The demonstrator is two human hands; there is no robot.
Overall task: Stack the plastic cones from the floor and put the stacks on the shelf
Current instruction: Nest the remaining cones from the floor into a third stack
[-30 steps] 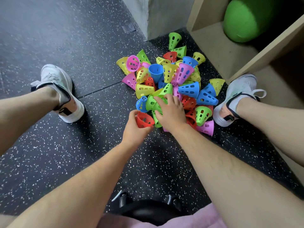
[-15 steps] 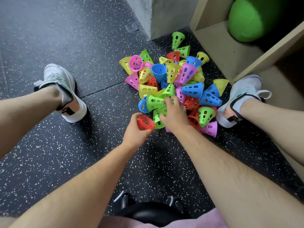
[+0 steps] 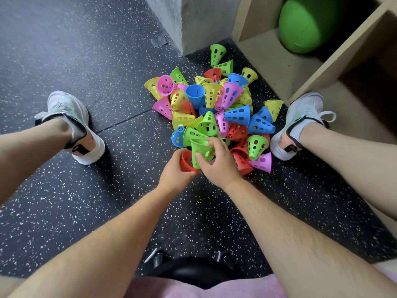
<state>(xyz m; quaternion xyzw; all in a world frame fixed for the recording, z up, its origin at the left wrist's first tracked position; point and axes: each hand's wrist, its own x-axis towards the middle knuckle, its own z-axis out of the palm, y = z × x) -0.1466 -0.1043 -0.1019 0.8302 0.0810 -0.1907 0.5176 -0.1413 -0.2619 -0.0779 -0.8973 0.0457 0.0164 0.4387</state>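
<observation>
A pile of perforated plastic cones in green, yellow, pink, blue and red lies on the dark speckled floor. At the pile's near edge my left hand grips a red cone. My right hand holds a green cone, and the green cone's narrow end sits inside the red one. The wooden shelf stands at the upper right, its lowest bay open just behind the pile.
A big green ball fills the back of the shelf bay. My two feet in white shoes flank the pile. A grey concrete pillar rises behind it. A black stool sits beneath me.
My left hand lifted the red cone off the floor. My right hand picked a green cone from the pile and brought it over into the red one.
</observation>
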